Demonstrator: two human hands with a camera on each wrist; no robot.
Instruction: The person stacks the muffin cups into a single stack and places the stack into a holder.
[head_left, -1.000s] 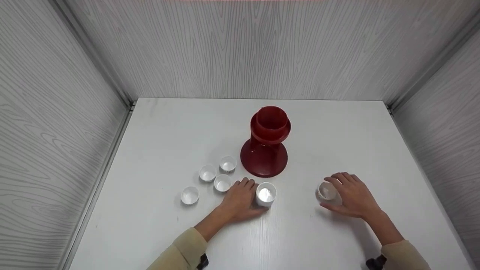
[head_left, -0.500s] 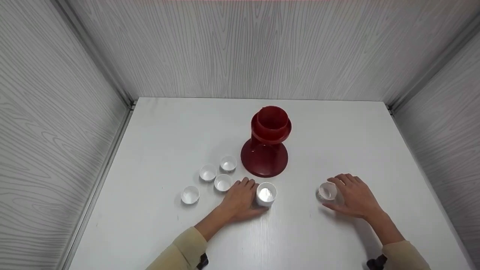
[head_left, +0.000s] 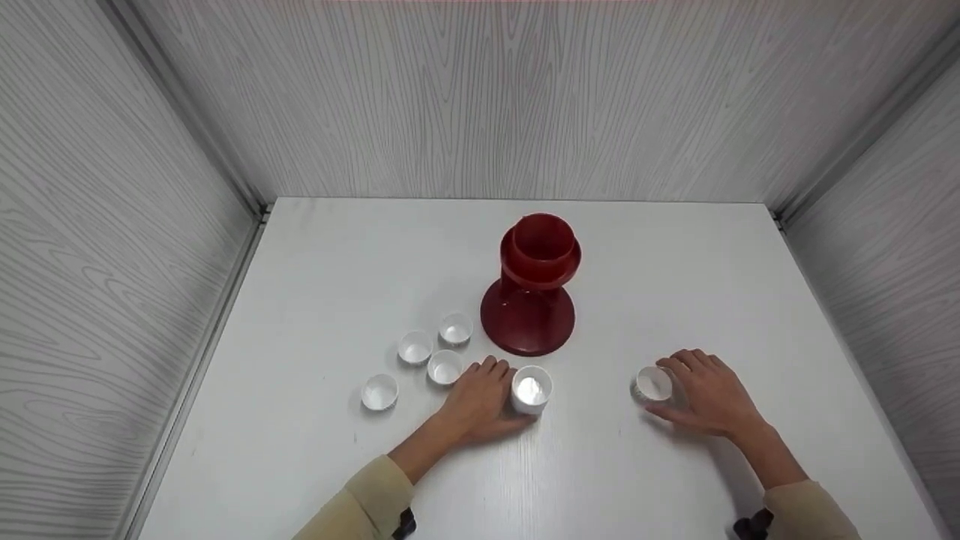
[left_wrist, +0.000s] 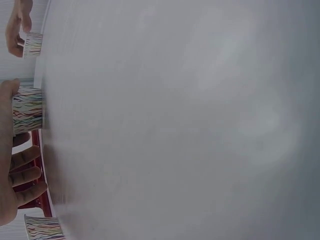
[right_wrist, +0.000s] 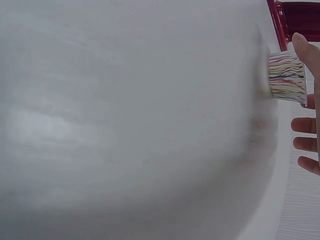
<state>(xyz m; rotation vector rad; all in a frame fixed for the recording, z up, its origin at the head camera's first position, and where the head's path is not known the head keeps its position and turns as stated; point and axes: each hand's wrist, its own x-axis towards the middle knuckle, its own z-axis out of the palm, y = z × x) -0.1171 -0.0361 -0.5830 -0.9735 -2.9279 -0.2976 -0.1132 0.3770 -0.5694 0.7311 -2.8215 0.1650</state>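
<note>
Left hand [head_left: 478, 405] low over table [head_left: 570, 480], thumb and forefinger curled round taller white cup [head_left: 531, 391], just nearside of red stand [head_left: 536, 281]. Right hand [head_left: 705, 396] likewise round smaller white cup [head_left: 653, 384], farther right. On both cups, wavy coloured lines, clear only in wrist views. Versus one second earlier: right hand slightly farther rightward.

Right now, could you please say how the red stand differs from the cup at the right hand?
The stand is red, while the cup is white with coloured stripes. The stand is larger than the cup. No hand holds the stand, whereas the right hand curves around the cup. Both have round, open tops.
</note>
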